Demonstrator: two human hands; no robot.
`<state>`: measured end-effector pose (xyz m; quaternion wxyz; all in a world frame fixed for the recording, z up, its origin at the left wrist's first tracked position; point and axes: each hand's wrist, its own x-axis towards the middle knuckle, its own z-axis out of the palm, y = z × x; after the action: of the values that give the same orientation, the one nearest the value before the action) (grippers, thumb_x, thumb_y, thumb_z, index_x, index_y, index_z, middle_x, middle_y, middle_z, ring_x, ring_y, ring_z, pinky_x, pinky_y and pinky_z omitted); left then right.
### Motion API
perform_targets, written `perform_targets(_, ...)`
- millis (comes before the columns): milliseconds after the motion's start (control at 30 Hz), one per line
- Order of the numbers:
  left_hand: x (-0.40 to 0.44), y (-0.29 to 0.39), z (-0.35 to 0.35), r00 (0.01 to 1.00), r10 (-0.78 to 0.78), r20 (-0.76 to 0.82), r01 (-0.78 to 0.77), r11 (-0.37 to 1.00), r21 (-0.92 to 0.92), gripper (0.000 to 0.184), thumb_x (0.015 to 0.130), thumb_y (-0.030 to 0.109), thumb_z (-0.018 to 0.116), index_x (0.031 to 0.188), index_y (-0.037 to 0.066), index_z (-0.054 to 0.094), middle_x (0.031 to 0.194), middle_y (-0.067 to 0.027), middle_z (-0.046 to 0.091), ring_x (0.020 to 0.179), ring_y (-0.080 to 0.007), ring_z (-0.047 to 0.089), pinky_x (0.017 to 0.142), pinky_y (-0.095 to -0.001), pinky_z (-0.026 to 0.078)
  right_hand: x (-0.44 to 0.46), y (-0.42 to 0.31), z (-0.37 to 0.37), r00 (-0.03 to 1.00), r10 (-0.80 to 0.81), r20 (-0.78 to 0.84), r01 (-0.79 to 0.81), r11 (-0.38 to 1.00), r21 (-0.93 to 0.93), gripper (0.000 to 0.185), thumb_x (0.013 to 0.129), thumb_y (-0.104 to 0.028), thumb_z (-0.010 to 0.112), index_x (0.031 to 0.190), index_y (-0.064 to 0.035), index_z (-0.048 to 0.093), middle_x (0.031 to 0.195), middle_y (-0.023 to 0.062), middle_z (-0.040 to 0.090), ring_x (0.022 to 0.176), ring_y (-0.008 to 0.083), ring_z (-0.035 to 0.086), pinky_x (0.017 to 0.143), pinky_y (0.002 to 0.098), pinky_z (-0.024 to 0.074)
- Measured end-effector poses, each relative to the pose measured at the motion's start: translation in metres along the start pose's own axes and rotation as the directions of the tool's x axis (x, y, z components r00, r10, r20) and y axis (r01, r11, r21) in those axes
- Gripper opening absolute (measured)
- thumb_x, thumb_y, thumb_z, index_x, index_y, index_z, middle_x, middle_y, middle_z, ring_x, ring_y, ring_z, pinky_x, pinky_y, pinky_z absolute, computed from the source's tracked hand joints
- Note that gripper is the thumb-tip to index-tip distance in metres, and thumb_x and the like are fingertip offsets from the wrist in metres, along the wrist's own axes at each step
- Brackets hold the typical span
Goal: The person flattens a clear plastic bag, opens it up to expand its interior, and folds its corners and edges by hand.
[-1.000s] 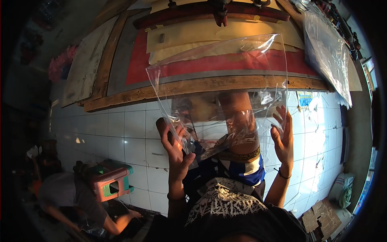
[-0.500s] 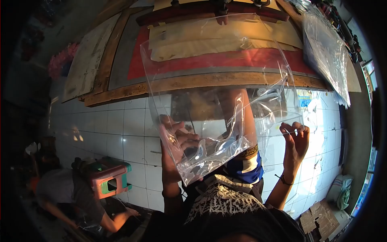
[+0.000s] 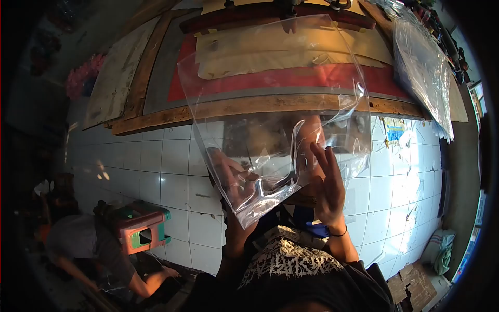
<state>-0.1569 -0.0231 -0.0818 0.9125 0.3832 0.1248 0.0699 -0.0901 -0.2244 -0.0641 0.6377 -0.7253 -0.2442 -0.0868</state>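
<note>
A large clear plastic sheet or bag [image 3: 270, 119] spans the space before me, its top over the table and its lower corner near my chest. Behind its lower left part is my left hand [image 3: 234, 177], seen through the plastic with fingers bent; whether it pinches the plastic is hard to make out. My right hand [image 3: 330, 182] is at the lower right edge of the plastic, fingers stretched upward and palm toward the sheet. Beyond the plastic, the table's wooden edge [image 3: 156, 119] and a red strip [image 3: 379, 82] under tan paper [image 3: 239, 54] show.
A dark red bar [image 3: 213, 23] crosses the table's far side. More clear plastic sheets [image 3: 421, 67] hang over its right end. At the lower left a person [image 3: 109, 249] crouches by a red and green stool [image 3: 143, 229]. Cardboard [image 3: 416, 286] lies at the lower right.
My right hand has moved out to the right, then back left to the plastic's edge. My left hand has come behind the plastic, whose lower corner has dropped toward my chest.
</note>
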Motion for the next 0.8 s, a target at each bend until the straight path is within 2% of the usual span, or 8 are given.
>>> perform_targets(67,-0.001,0.004,-0.009,0.998,0.063,0.032,-0.067,0.988,0.138,0.075,0.098,0.019,0.056,0.155,0.011,0.009,0.134,-0.0156,0.042,0.108,-0.0234,0.057,0.091,-0.0373,0.055,0.027,-0.025,-0.014,0.990,-0.064,0.126,0.100,0.946,-0.307,0.080,0.081,-0.013,0.064,0.150,0.0023,0.027,0.147,0.0280,0.040,0.143,0.0388,0.030,0.115,0.0469,0.0225)
perform_targets(167,-0.013,0.009,-0.039,0.976,0.187,0.111,-0.217,0.864,0.455,0.089,0.083,-0.002,0.071,0.153,0.006,0.017,0.129,-0.0171,0.047,0.109,-0.0244,0.058,0.092,-0.0359,0.054,0.046,-0.040,-0.030,0.948,-0.114,0.296,0.156,0.980,-0.125,0.078,0.074,-0.010,0.071,0.145,-0.0012,0.040,0.147,0.0215,0.044,0.141,0.0416,0.032,0.114,0.0516,0.0252)
perform_targets(300,-0.032,0.025,-0.038,0.959,0.206,0.192,-0.260,0.387,0.885,0.083,0.080,0.004,0.077,0.148,0.004,0.029,0.127,-0.0185,0.051,0.108,-0.0263,0.060,0.093,-0.0363,0.053,0.044,-0.032,-0.032,0.903,0.002,0.430,0.224,0.851,-0.475,0.070,0.075,-0.012,0.072,0.140,-0.0033,0.048,0.148,0.0205,0.042,0.142,0.0402,0.031,0.117,0.0568,0.0195)
perform_targets(433,-0.023,0.030,0.002,0.983,0.136,-0.120,0.019,0.580,0.814,0.060,0.094,0.009,0.062,0.146,0.006,0.033,0.136,-0.0142,0.051,0.104,-0.0229,0.061,0.086,-0.0330,0.052,0.045,-0.026,-0.011,0.885,-0.044,0.463,0.318,0.784,-0.534,0.061,0.081,-0.014,0.067,0.139,-0.0090,0.050,0.150,0.0172,0.041,0.142,0.0375,0.033,0.117,0.0584,0.0189)
perform_targets(467,-0.023,0.030,0.002,0.970,0.228,0.085,-0.164,0.351,0.922,0.063,0.095,0.010,0.060,0.149,0.004,0.029,0.134,-0.0183,0.053,0.093,-0.0247,0.062,0.078,-0.0328,0.052,0.051,-0.025,-0.004,0.880,-0.083,0.468,0.355,0.769,-0.532,0.060,0.082,-0.013,0.066,0.139,-0.0099,0.050,0.150,0.0167,0.041,0.142,0.0367,0.033,0.117,0.0582,0.0188)
perform_targets(600,-0.029,0.023,-0.019,0.993,-0.119,-0.003,0.100,0.821,0.562,0.063,0.089,0.007,0.063,0.145,0.001,0.035,0.128,-0.0180,0.053,0.093,-0.0274,0.067,0.078,-0.0374,0.054,0.082,-0.024,0.019,0.861,-0.242,0.447,0.437,0.801,-0.408,0.058,0.088,-0.016,0.055,0.145,-0.0159,0.045,0.152,0.0120,0.039,0.141,0.0323,0.036,0.119,0.0571,0.0172)
perform_targets(733,-0.024,0.029,0.000,0.938,0.014,0.345,-0.345,0.054,0.937,0.084,0.085,-0.001,0.063,0.151,-0.002,0.012,0.137,-0.0250,0.045,0.123,-0.0334,0.052,0.096,-0.0405,0.048,0.101,-0.031,0.040,0.845,-0.169,0.508,0.465,0.702,-0.540,0.061,0.093,-0.040,0.054,0.148,-0.0167,0.040,0.152,0.0113,0.038,0.143,0.0281,0.032,0.120,0.0558,0.0126)
perform_targets(800,-0.023,0.037,0.018,0.952,0.007,0.307,-0.301,0.226,0.926,0.086,0.086,-0.006,0.055,0.152,-0.001,-0.001,0.150,-0.0275,0.022,0.138,-0.0371,0.030,0.106,-0.0411,0.039,0.101,-0.021,0.047,0.847,-0.094,0.523,0.449,0.651,-0.612,0.068,0.093,-0.052,0.051,0.148,-0.0144,0.038,0.153,0.0108,0.037,0.144,0.0277,0.030,0.121,0.0529,0.0128)
